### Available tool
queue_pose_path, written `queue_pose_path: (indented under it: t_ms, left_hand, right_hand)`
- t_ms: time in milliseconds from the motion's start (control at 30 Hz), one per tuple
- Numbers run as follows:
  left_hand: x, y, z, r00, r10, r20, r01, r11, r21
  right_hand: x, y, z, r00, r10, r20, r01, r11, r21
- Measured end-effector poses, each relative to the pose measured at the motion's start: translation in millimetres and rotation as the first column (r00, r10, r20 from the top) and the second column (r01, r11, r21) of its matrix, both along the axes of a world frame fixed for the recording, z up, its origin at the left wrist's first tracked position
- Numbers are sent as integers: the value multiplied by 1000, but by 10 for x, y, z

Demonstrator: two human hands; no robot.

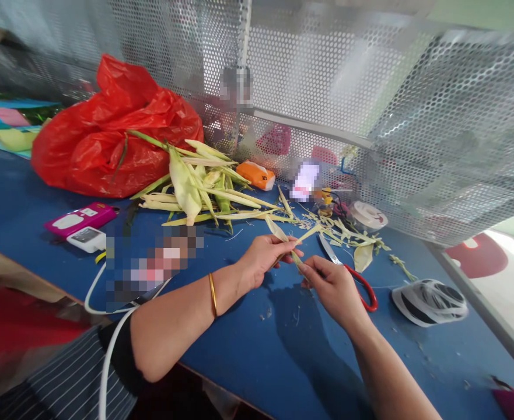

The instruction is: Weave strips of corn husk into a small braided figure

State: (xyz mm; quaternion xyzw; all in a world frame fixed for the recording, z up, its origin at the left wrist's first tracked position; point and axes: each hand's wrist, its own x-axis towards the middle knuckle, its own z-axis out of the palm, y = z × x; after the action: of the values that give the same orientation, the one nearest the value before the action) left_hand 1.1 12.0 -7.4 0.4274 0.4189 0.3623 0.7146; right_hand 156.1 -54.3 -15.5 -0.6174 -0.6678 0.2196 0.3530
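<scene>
Pale yellow-green leaf strips, which look like corn husk [276, 228], are pinched between my two hands above the blue table. My left hand [265, 256] has its thumb and fingers closed on them at a crossing point. The lower end of the strips is gripped by the thumb and forefinger of my right hand [332, 284]. Partly hidden behind my right hand lie scissors [367, 291] with red handles. A pile of pale husk leaves [186, 189] rests beyond my left hand. Small husk scraps [339, 227] lie scattered behind the scissors.
A big red plastic bag [121, 128] stands at the back left. Near it are a magenta box [81, 219], a white device [87, 239] and a white cable [112, 350]. An orange tissue pack [255, 175], tape roll [368, 216] and wrapped bundle [430, 301] sit around. Perforated metal panels [309, 70] rise behind.
</scene>
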Motion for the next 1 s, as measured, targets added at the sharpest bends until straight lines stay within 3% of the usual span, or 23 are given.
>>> queue_pose_path:
  t_ms: [67,167,233,367,433,600,733,867,1000]
  left_hand:
    - [3,-5,2,999,-8,-44,9,1000,18]
    - [-1,-28,13,992,-79,-101,86,994,73]
    - [-1,-53,10,979,-166,-118,179,977,112]
    - [3,-85,-36,944,-287,-164,314,934,170]
    - [1,-87,-55,933,-307,-189,341,922,183]
    - [-13,-82,-29,915,-338,-222,373,916,144]
    - [-12,-84,-22,908,-345,-236,377,920,109]
    - [-6,-94,-22,904,-365,-221,394,914,101]
    - [-7,-112,16,916,-341,-211,367,925,99]
  right_hand:
    - [4,-26,28,991,-96,91,75,976,206]
    - [29,-41,69,922,-333,195,171,805,567]
    - [54,-27,77,897,-367,247,140,766,627]
    - [83,27,37,949,-156,274,20,897,442]
    - [84,43,17,963,-103,249,1,925,381]
    - [121,42,39,950,-192,248,66,895,441]
    - [177,40,66,957,-283,63,229,870,437]
    - [171,48,75,944,-314,-105,331,895,299]
    - [113,54,91,964,-223,-146,239,966,102]
